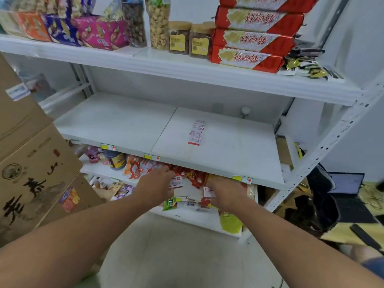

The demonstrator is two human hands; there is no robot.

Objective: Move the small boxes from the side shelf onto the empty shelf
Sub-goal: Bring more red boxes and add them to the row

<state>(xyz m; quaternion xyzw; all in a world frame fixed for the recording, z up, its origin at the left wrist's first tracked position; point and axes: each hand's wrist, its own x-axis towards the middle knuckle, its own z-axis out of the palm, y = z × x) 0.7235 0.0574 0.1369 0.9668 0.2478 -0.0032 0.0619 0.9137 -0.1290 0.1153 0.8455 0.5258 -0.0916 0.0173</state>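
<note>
Both hands reached under the front edge of the white metal shelf [218,163]. The left hand [156,182] pinched a small red-and-white box [176,181]; the right hand [227,194] gripped another flat carton [208,192]. A row of small boxes [196,132] already lay flat mid-shelf, right of the panel seam.

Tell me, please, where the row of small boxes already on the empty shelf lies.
In the head view, the row of small boxes lies on the middle shelf, right of its centre seam, apart from both hands.
</note>
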